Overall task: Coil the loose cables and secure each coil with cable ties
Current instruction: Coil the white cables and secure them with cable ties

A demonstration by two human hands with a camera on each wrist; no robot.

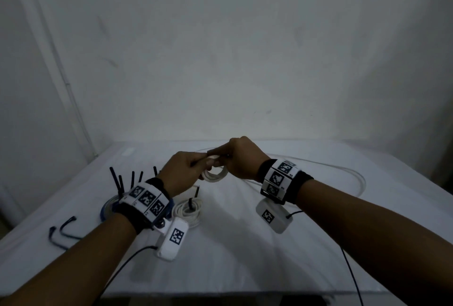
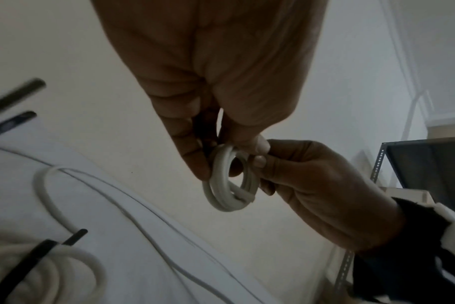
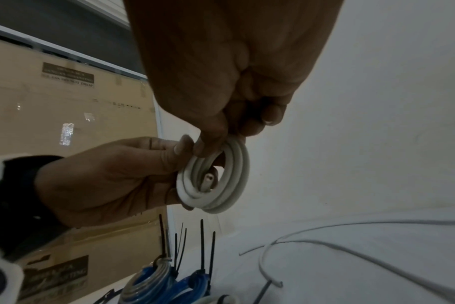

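Observation:
A small coil of white cable [image 1: 217, 177] hangs upright above the white table [image 1: 245, 264], held between both hands. My left hand [image 1: 208, 162] pinches its top left; in the left wrist view the left hand [image 2: 231, 160] has thumb and fingers on the coil [image 2: 221, 203]. My right hand [image 1: 221, 156] pinches the top right, and its fingers curl round the coil [image 3: 234, 185] in the right wrist view, where the right hand [image 3: 234, 135] meets the left hand [image 3: 117, 174]. A thin dark strip shows between the fingers; I cannot tell what it is.
A white coil bound with a black tie [image 1: 187, 210] lies near my left wrist. Blue coils with upright black ties [image 1: 107, 209] sit at the left. Loose black ties [image 1: 61, 232] lie front left. Loose white cable [image 1: 355, 178] loops across the right.

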